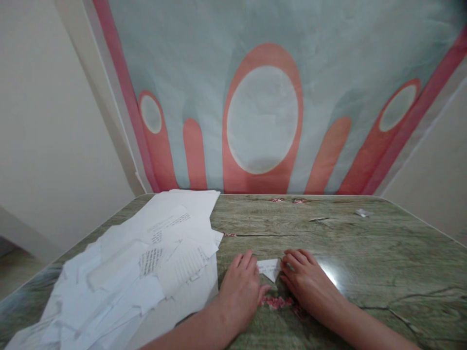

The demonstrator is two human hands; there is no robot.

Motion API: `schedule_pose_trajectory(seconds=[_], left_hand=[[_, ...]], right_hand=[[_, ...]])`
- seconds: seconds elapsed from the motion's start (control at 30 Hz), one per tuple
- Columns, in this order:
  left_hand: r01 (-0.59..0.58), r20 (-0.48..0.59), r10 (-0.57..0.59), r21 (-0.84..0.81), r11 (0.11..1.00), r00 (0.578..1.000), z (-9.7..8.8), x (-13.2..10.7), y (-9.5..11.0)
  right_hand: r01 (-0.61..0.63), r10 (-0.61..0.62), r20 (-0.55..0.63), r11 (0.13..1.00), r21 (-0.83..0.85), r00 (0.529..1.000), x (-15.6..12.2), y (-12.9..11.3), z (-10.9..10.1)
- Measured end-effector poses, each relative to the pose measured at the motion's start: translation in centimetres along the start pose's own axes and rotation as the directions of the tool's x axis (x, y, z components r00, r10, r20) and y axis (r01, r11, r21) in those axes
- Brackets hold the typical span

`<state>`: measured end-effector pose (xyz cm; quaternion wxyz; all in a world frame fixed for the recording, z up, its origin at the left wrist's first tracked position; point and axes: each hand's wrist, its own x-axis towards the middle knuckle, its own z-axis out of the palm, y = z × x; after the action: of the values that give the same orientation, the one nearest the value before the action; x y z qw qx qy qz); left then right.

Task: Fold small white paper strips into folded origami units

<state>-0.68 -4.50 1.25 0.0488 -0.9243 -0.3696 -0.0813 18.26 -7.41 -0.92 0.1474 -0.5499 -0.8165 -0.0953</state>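
Observation:
A small piece of white paper point(269, 268), folded and printed with a few lines of text, lies on the wood-patterned table point(365, 253). It tapers to a point toward me. My left hand point(241, 284) holds its left end, fingers bent and thumb out to the near side. At its right end, my right hand point(308, 282) grips it with curled fingers. Both ends of the paper are hidden under my fingers. Left of my left hand, a broad heap of white sheets point(124, 272) covers the table, some printed, several torn or crumpled.
A small crumpled scrap point(363, 213) lies at the far right of the table. Beyond the back edge hangs a grey-green covering point(204, 63) with red and white rounded shapes. A pale wall point(54, 121) rises at the left. Reddish patches mark the tabletop.

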Motion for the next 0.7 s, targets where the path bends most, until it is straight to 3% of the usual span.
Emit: schedule_pose_trajectory(seconds=[0.23,0.5,0.7], left_hand=[[-0.031,-0.059,0.031,-0.005,0.999,0.998,0.5,0.0,0.1],[-0.071,-0.097,0.059,-0.127,0.989,0.993,0.6,0.4,-0.7],[0.035,-0.067,-0.058,-0.306,0.952,0.996,0.7,0.5,-1.9]], right_hand=[[-0.073,0.083,-0.038,0.973,0.219,0.996,0.4,0.9,0.0],[-0.171,0.173,0.039,0.863,0.474,0.984,1.1,2.3,2.1],[-0.207,0.182,0.101,0.829,0.519,0.978,0.8,2.2,2.1]])
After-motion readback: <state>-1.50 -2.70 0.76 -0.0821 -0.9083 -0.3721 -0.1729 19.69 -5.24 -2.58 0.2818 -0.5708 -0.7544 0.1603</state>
